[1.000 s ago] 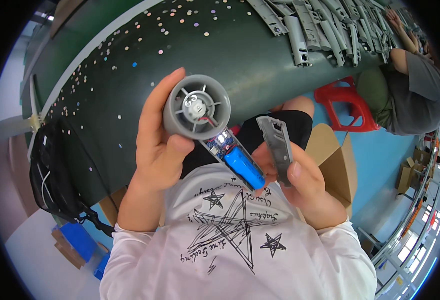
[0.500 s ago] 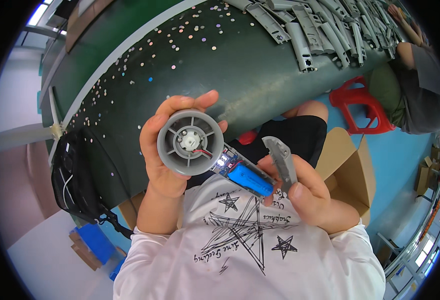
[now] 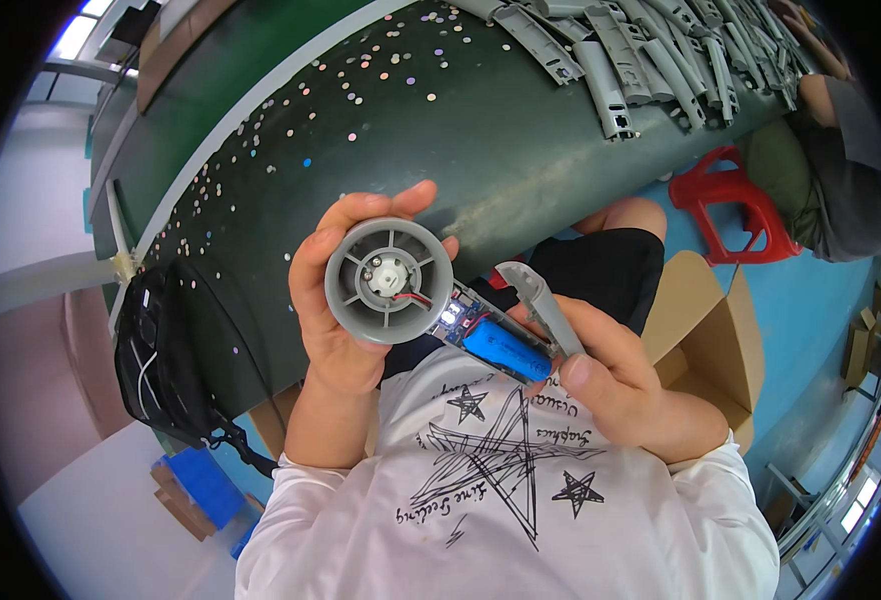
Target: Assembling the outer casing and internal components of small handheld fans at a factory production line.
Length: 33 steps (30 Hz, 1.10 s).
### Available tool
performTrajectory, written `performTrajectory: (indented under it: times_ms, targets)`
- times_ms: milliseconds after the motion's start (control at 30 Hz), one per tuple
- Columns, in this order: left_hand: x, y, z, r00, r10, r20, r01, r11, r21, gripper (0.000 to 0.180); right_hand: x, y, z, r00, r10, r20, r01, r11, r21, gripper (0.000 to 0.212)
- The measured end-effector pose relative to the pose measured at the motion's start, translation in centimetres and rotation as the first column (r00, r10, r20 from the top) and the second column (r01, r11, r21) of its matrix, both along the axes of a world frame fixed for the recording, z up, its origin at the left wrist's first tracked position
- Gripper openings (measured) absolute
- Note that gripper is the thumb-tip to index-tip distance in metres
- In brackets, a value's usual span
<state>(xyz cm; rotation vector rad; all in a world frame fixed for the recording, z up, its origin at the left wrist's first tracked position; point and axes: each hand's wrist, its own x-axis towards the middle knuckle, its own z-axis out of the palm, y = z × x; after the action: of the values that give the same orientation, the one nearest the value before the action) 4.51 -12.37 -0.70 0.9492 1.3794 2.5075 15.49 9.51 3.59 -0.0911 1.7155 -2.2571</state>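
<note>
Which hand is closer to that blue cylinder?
The right hand: it is by the blue cylinder's lower end, holding a gray cover piece. The left hand is farther off, holding the round gray housing.

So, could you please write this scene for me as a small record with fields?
Left hand: grips spoked grey housing
Right hand: holds curved grey cover close to blue cylinder
Exposed parts: blue cylinder, lit circuit board
Table: dark green; scattered small discs, grey shell parts at upper right
Right side: red stool, open cardboard box
</note>
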Motion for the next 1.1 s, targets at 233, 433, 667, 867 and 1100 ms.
performTrajectory:
  times_ms: [233, 433, 667, 867, 1100]
  targets:
    - [-0.2, 0.0, -0.2, 1.0, 0.004, -0.02, -0.004, 1.0, -0.004, 0.071, 0.0, -0.3, 0.0, 0.996, -0.005, 0.09, 0.012, 0.997, -0.082, 0.05]
    - [-0.1, -0.1, -0.1, 1.0, 0.024, -0.019, -0.025, 1.0, -0.012, 0.071, -0.3, -0.5, -0.2, 0.999, -0.039, -0.008, 0.039, 0.999, -0.011, 0.049]
    - [0.1, 0.1, -0.1, 0.998, 0.054, -0.014, -0.054, 0.998, -0.011, 0.07, -0.5, -0.3, -0.2, 0.994, -0.043, -0.097, 0.052, 0.995, 0.085, 0.047]
    - [0.2, 0.2, 0.0, 0.997, 0.071, -0.042, -0.072, 0.997, -0.023, 0.068, -0.6, -0.9, -0.2, 0.966, -0.08, -0.245, 0.126, 0.976, 0.177, 0.046]
    - [0.3, 0.3, 0.0, 0.995, 0.094, -0.026, -0.094, 0.995, -0.029, 0.065, -1.2, -1.3, 0.0, 0.953, -0.047, -0.299, 0.133, 0.952, 0.276, 0.049]
